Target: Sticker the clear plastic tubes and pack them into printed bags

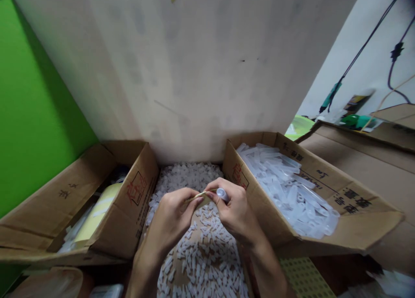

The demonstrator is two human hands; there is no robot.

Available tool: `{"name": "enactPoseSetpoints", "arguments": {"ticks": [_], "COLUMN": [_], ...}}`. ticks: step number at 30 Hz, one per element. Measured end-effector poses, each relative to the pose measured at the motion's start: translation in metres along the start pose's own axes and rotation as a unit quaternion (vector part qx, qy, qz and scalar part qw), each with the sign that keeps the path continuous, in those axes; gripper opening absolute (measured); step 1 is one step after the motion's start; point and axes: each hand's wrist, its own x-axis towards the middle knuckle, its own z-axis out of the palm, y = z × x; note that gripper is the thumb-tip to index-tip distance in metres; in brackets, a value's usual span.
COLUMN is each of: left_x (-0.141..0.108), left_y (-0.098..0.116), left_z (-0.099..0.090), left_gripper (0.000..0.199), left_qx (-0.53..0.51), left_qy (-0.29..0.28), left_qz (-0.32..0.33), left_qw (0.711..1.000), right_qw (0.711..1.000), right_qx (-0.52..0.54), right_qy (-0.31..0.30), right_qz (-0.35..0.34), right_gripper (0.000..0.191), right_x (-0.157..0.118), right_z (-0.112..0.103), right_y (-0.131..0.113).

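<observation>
My left hand [181, 207] is closed, its thumb and fingertips pinching one end of a thin yellowish strip [201, 194], seen almost edge-on. The fingertips of my right hand [235, 207] grip the strip's other end, close to the left fingertips. A translucent white plastic tube [222, 194] is also tucked in my right hand, its round end facing up. Both hands are above many small white plastic pieces [207, 267] spread over brown cardboard. Fingers hide most of the tube and part of the strip.
To the right, a cardboard box [350, 194] holds many translucent plastic tubes [292, 190]. On the left, another cardboard box [126, 216] contains yellow sheets [97, 216]. A pale upright panel [194, 73] stands behind, and a green surface [29, 95] rises at far left.
</observation>
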Motion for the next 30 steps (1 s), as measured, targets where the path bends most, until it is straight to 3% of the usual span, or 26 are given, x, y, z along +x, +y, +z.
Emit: {"name": "enactPoseSetpoints", "arguments": {"ticks": [3,14,22,30], "left_x": [0.0003,0.0009,0.0023,0.0039], "left_y": [0.0016,0.0013,-0.0035,-0.0065], "left_z": [0.0005,0.0043,0.0049,0.0031], "left_gripper": [0.015,0.011,0.012,0.006], "left_qx": [-0.035,-0.025,-0.002,0.008], "left_qy": [0.017,0.067,0.070,0.070], "left_qz": [0.009,0.021,0.030,0.049], "left_qw": [0.999,0.997,0.997,0.996], "right_qw": [1.000,1.000,1.000,0.999], "right_qx": [-0.004,-0.005,-0.010,-0.039], "right_qy": [0.002,0.003,0.004,-0.019], "right_qz": [0.002,-0.007,0.005,-0.025], "right_gripper": [0.017,0.021,0.013,0.019], "right_x": [-0.0007,-0.0006,0.0007,0.0001], "right_z": [-0.0009,0.0004,0.0041,0.0054], "right_y": [-0.0001,-0.0009,0.0015,0.0072]}}
